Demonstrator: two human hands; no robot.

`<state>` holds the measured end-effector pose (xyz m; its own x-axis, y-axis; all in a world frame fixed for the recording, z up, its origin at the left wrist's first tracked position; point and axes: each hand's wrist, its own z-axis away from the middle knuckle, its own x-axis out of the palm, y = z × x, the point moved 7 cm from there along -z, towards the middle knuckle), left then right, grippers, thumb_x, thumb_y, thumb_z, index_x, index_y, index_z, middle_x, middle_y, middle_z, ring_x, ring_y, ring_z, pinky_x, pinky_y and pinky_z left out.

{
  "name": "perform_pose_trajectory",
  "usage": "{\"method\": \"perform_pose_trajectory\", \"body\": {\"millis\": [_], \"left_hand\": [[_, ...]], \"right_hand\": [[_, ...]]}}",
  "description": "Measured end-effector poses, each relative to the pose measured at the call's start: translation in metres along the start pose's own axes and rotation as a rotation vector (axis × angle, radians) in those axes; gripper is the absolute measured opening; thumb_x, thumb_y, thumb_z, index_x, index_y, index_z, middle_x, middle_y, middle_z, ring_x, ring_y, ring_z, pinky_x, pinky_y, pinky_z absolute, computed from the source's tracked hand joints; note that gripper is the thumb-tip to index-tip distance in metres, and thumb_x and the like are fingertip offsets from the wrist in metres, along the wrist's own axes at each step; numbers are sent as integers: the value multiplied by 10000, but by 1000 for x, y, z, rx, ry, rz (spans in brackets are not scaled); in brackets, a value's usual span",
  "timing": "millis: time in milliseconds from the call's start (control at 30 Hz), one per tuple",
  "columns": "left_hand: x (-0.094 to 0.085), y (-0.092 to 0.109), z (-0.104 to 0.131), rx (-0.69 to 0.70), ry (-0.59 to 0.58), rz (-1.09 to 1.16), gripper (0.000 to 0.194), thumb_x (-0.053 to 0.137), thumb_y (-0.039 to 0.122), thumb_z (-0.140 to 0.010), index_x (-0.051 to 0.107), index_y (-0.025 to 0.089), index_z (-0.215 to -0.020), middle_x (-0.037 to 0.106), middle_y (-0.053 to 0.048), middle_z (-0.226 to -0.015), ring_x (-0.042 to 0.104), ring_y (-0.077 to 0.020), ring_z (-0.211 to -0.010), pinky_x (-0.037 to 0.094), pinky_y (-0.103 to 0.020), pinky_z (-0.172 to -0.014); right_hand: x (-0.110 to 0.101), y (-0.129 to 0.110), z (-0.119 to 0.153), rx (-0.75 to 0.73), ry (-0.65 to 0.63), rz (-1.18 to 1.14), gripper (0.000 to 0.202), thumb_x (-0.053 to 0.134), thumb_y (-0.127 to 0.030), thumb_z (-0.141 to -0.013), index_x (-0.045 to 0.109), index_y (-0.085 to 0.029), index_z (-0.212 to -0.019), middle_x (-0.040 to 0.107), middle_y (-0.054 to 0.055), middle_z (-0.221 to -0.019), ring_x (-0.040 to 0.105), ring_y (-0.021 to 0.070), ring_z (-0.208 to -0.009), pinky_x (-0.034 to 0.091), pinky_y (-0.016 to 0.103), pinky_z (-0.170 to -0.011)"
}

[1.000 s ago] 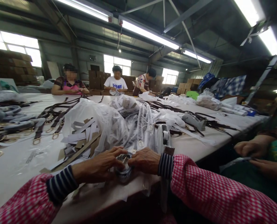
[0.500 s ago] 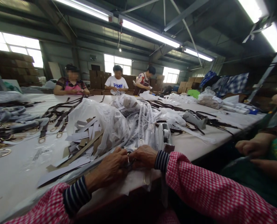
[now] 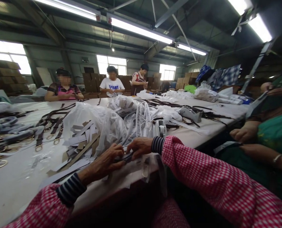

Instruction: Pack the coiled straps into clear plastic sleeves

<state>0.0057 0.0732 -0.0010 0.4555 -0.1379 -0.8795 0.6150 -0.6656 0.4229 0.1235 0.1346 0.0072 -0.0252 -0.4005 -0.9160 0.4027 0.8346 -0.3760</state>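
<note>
Both hands at the table's [image 3: 17, 186] near edge, left hand [image 3: 107, 160] and right hand [image 3: 141, 147] pinched narrow on a thin bagged strap [image 3: 123, 157]: probably light, limp, slippery film; best gripped at the ends.

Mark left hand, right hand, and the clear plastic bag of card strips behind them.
left hand [image 3: 109, 158], head view, on the back of the hand.
right hand [image 3: 141, 146], head view, on the knuckles.
clear plastic bag [image 3: 95, 118], head view, on its upper left side, above the strips.
</note>
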Motion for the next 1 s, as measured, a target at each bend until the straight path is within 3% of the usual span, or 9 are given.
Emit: {"method": "perform_pose_trajectory", "body": {"millis": [133,233,333,467,567,700,800,900,1000], "left_hand": [[-7,-1,8,-46,-16,158,209,562,390,-1007,622,200,-941,584,-36,-1100,537,-235,-1059,414,-367,-971],[1,-1,14,-3,-4,181,211,552,387,-1010,626,201,-945,600,-52,-1109,537,-245,-1077,420,-371,-971],[17,4,15,22,2,42,213,555,400,-1015,644,207,-995,618,-66,-1104,528,-267,-1063,430,-409,-951],[35,6,7,-198,24,-310,223,651,257,-940,668,195,-1153,657,-103,-1142,522,-333,-1077,413,-487,-934],[39,11,1,-261,67,-308,212,590,173,-921,696,194,-1103,673,-103,-1083,527,-336,-1065,413,-462,-897],[28,8,1,-257,167,-70,141,563,277,-939,670,192,-905,654,-87,-963,529,-316,-1007,410,-423,-869],[11,5,9,-243,211,139,214,552,355,-958,637,193,-848,611,-62,-933,531,-292,-976,404,-399,-876],[-6,9,23,-262,189,292,223,600,404,-948,657,208,-858,579,-30,-947,541,-254,-946,403,-349,-875],[-20,23,41,-337,142,428,236,688,459,-868,684,225,-835,595,-17,-959,556,-257,-959,406,-325,-868]], "right_hand": [[0,-7,0,-30,-2,36,350,755,-249,-895,715,-132,-1223,629,-38,-743,566,110,-692,368,211,-646],[10,-7,3,37,45,208,302,748,-300,-909,736,-191,-1190,702,1,-846,615,144,-770,350,236,-642],[25,-7,6,92,98,316,250,733,-337,-920,747,-228,-1145,739,47,-957,652,200,-871,347,269,-659],[39,-9,9,90,155,365,228,668,-319,-960,717,-232,-1165,744,77,-1053,664,230,-967,406,294,-753],[39,-8,12,77,196,327,223,697,-286,-936,718,-222,-1148,742,73,-1060,665,229,-979,435,303,-823],[27,3,26,111,316,31,382,773,-324,-882,683,-217,-1238,710,28,-938,647,200,-875,450,292,-797],[18,11,42,76,369,-425,474,785,-377,-854,655,-188,-1269,619,-37,-736,581,132,-660,444,237,-649],[12,10,56,21,351,-779,375,768,-443,-852,738,-127,-1052,624,-24,-690,541,91,-581,430,196,-563],[9,-2,66,9,315,-904,346,852,-419,-764,767,-98,-859,668,7,-712,563,85,-600,467,192,-581]]}}
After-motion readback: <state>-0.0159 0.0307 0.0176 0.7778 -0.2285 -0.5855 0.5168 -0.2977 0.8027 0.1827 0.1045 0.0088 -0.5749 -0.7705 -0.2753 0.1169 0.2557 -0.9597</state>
